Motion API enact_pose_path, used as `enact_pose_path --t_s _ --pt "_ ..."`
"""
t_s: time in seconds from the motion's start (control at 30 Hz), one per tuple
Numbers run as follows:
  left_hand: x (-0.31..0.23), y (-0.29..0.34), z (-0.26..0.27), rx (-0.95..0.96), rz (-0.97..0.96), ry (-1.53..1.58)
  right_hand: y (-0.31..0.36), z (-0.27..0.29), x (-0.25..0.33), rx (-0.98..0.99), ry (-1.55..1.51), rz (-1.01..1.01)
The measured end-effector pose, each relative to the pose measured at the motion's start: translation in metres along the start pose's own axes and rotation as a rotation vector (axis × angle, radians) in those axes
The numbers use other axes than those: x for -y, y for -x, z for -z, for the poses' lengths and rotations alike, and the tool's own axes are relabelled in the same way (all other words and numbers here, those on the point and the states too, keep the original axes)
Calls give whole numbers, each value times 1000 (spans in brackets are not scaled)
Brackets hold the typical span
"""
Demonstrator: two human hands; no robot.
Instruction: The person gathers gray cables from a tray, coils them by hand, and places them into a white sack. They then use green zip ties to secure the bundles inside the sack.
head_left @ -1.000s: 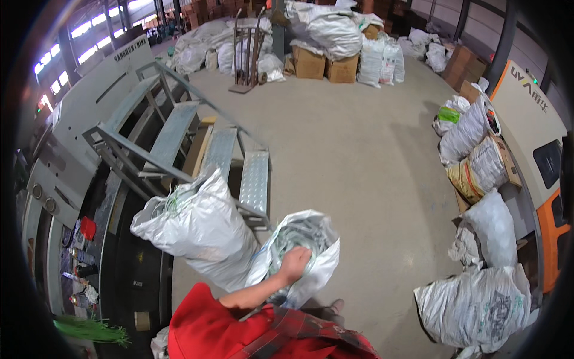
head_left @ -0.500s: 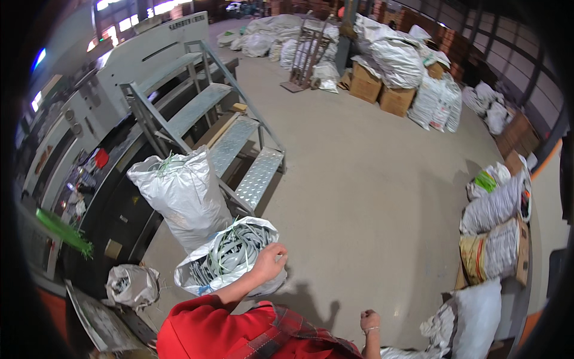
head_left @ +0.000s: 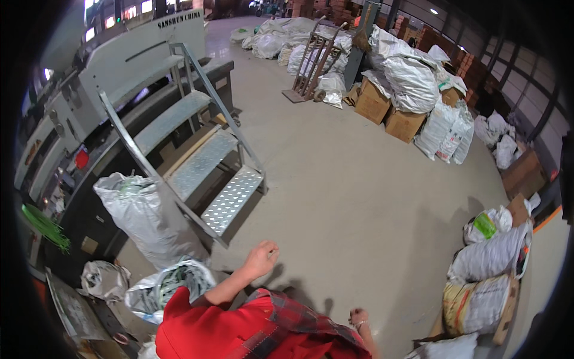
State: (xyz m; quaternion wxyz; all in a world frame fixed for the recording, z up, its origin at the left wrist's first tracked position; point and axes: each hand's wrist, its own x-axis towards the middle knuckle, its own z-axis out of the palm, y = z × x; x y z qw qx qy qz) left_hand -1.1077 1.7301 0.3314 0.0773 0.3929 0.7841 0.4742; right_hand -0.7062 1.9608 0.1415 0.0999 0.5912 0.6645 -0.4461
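My left hand [head_left: 262, 258] is held out over the floor, at the foot of the metal steps. Its fingers are loosely curled and apart, with nothing seen in them. My right hand [head_left: 359, 317] hangs low at my right side, wearing a thin bracelet; its fingers are curled in and no object shows in it. Left of my red sleeve stands an open white woven sack [head_left: 140, 297] filled with grey coiled strips [head_left: 170, 284], partly hidden by my shoulder. Behind it a tall full white sack [head_left: 149, 218] leans near the steps.
Metal steps [head_left: 230, 200] rise beside a large machine [head_left: 143, 54] at left. A hand truck [head_left: 315, 60], cardboard boxes [head_left: 372, 100] and piled white sacks [head_left: 409, 78] stand farther back. More sacks [head_left: 487, 254] line the right side. Green strands [head_left: 46, 227] hang at far left.
The view has shifted forward and right past the open sack, which now sits lower and farther left. My left hand has left the sack's edge and is over the floor.
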Motion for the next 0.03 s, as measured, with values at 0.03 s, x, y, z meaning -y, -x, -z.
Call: enact_pose_path --t_s 0.03 --pt "-8 -21 -13 -31 31 57 -18 29 10 -2 30 -1"
